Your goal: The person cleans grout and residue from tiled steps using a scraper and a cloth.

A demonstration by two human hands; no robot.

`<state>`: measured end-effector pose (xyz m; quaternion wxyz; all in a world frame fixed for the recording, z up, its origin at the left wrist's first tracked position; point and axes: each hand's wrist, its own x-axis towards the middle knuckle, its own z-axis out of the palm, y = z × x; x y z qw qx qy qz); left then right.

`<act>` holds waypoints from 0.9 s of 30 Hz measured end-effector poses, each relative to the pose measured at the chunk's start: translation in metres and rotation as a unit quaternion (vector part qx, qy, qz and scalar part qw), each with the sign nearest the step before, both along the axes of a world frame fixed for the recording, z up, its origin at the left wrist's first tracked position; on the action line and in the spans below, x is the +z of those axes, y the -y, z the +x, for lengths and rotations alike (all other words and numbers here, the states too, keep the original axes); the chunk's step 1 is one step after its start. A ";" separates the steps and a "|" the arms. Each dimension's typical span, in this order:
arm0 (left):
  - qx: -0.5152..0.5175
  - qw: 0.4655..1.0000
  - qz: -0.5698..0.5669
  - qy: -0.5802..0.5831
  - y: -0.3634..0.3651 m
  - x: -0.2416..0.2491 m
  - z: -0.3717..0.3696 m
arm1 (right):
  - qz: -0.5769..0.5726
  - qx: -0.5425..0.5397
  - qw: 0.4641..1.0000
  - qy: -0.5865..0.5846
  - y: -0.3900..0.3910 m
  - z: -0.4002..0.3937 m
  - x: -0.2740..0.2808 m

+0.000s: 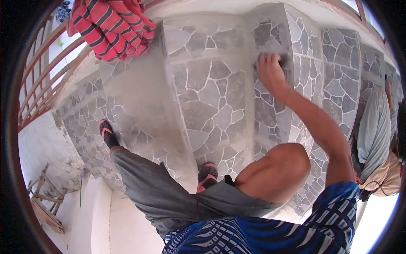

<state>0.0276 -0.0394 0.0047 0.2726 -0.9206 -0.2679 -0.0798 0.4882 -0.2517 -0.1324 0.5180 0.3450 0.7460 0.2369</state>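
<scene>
My right hand (271, 73) reaches up and ahead, its fingers wrapped round a dark, sponge-like pad (284, 59). The pad is pressed to the dark, narrow face of a step (265, 108) and is partly covered by my hand, so its exact kind is hard to make out. This step is faced with grey stone-pattern tiles with pale joints, and a dusty film lies over parts of it. Beside it spreads a wider tiled step surface (211, 91). My left hand does not appear in the view.
A red and black striped cloth (112, 27) hangs at the upper left near a brown metal railing (38, 80). More tiled steps (340, 76) continue to the right, where another person's grey-trousered leg (372, 127) shows. A wooden stand (48, 197) is at lower left.
</scene>
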 end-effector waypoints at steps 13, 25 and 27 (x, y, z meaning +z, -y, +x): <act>0.004 1.000 -0.014 0.016 -0.007 0.002 -0.002 | 0.247 -0.287 0.837 -0.396 -0.106 -0.015 0.040; -0.008 1.000 -0.020 -0.008 -0.011 0.000 -0.003 | 0.226 -0.258 0.856 -0.388 -0.141 0.034 -0.047; -0.012 1.000 -0.019 -0.005 -0.017 -0.004 -0.005 | 0.250 -0.264 0.840 -0.403 -0.137 0.029 -0.022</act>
